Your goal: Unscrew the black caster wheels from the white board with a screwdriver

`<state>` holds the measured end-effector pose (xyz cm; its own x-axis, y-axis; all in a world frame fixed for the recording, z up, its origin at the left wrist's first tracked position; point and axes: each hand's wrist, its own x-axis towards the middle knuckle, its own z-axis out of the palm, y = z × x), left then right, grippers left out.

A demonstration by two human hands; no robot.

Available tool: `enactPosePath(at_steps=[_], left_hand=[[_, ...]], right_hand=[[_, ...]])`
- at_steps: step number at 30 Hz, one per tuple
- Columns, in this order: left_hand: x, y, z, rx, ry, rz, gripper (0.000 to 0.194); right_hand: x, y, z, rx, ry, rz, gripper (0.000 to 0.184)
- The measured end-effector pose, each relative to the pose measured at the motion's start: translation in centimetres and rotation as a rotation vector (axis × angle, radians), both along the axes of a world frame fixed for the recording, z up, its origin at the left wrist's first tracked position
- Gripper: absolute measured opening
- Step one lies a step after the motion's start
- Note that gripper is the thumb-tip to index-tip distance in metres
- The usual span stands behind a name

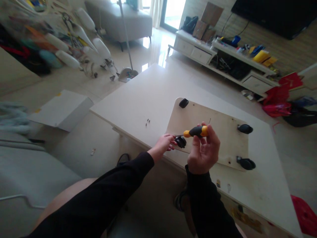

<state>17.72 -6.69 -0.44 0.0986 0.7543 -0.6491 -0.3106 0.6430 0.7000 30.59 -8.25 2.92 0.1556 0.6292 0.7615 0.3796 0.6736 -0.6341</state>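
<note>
My right hand (204,150) is closed around the yellow end of a yellow-and-black screwdriver (195,132). Its shaft points left toward a black caster wheel (181,142) at the near left corner of a pale wooden board (210,119). At that corner my left hand (166,142) has its fingers closed by the caster and the screwdriver tip; what exactly they pinch is hidden. Other black casters stand on the board: one at the far left corner (184,103), one at the far right (245,129) and one at the near right (246,163).
The board lies on a white table (133,102). Several small screws (148,122) lie left of the board. On the floor at left is a white box (63,110). Along the back wall runs a cluttered TV cabinet (195,49); red bags (277,102) are at right.
</note>
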Motion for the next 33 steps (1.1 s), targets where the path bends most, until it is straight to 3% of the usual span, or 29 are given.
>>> enactPosePath(at_steps=[6, 10, 13, 17, 25, 33], left_hand=[[-0.08, -0.11, 0.12, 0.009, 0.008, -0.015, 0.026], [-0.04, -0.17, -0.11, 0.022, 0.007, -0.009, 0.026], [0.01, -0.19, -0.10, 0.033, 0.004, -0.011, 0.025], [0.00, -0.21, 0.00, 0.031, 0.000, -0.008, 0.026], [-0.07, -0.22, -0.69, 0.044, 0.004, -0.009, 0.028], [-0.07, -0.17, 0.19, 0.024, 0.013, -0.021, 0.029]], right_hand=[[0.29, 0.10, 0.33, -0.009, 0.010, 0.012, 0.060], [0.28, 0.27, 0.16, 0.023, 0.004, -0.050, 0.070], [-0.07, 0.06, 0.05, -0.003, 0.074, 0.001, 0.072], [-0.40, -0.18, 0.15, -0.018, 0.103, 0.069, 0.059], [-0.08, 0.16, 0.36, 0.014, 0.066, 0.034, 0.065], [-0.51, -0.10, 0.24, 0.015, 0.079, 0.097, 0.060]])
